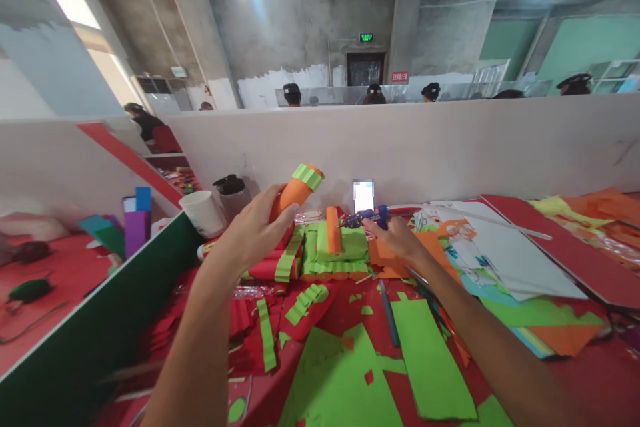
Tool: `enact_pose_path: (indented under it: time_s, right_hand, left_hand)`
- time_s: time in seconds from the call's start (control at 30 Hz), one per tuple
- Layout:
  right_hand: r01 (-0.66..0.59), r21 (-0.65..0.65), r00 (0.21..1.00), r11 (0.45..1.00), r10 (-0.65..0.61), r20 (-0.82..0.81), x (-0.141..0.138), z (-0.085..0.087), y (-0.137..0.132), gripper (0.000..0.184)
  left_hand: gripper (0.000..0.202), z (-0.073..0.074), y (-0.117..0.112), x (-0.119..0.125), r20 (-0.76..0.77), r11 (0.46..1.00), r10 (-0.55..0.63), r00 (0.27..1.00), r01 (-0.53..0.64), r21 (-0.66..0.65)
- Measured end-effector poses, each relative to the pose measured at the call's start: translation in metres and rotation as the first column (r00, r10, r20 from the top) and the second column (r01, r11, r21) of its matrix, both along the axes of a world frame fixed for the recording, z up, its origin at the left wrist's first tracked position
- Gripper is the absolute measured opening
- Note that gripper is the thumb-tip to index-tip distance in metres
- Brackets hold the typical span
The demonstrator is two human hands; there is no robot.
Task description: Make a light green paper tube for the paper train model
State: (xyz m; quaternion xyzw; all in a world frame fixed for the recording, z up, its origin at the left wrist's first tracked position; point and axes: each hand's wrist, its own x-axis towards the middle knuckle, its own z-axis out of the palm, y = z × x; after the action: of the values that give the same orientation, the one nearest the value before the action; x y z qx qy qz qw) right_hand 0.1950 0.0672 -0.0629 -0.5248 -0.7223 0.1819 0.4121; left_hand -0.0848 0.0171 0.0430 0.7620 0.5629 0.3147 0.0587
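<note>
My left hand is wrapped round an orange paper tube, tilted up to the right, with a pleated green paper band at its upper end. In my right hand I grip a blue glue gun, its nozzle pointing left. Close to the nozzle, an orange paper roll lies on a stack of green paper. Left of that stack are red paper rolls with a pleated green strip across them.
Green paper sheets and scraps cover the red tabletop, with a dark pen among them. A lit phone leans on the white partition. A white cup stands at left; white sheets lie at right.
</note>
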Motion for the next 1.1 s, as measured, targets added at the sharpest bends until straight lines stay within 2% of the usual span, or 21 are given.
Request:
enact_pose_path:
  time_s: [0.3,0.53,0.77,1.1]
  right_hand:
    - [0.038,0.009,0.999,0.999,-0.038,0.005,-0.001,-0.003,0.005,0.049]
    - [-0.016,-0.018,1.000,1.000,0.016,0.006,0.001,0.001,0.001,0.047]
    - [0.030,-0.021,0.999,0.999,-0.030,-0.016,-0.002,0.000,0.007,0.049]
    - [-0.116,-0.160,0.982,0.980,0.090,-0.165,0.017,0.004,0.004,0.049]
  left_hand:
    - [0.056,-0.015,0.018,-0.003,0.062,0.997,0.001,0.998,-0.006,0.072]
    - [0.041,-0.021,0.025,-0.005,0.162,0.996,0.061,0.985,-0.070,0.052]
    - [0.037,-0.021,0.024,0.000,0.181,0.995,0.051,0.982,-0.065,0.073]
    - [0.036,-0.027,0.029,0.002,0.166,0.996,0.024,0.986,-0.039,0.086]
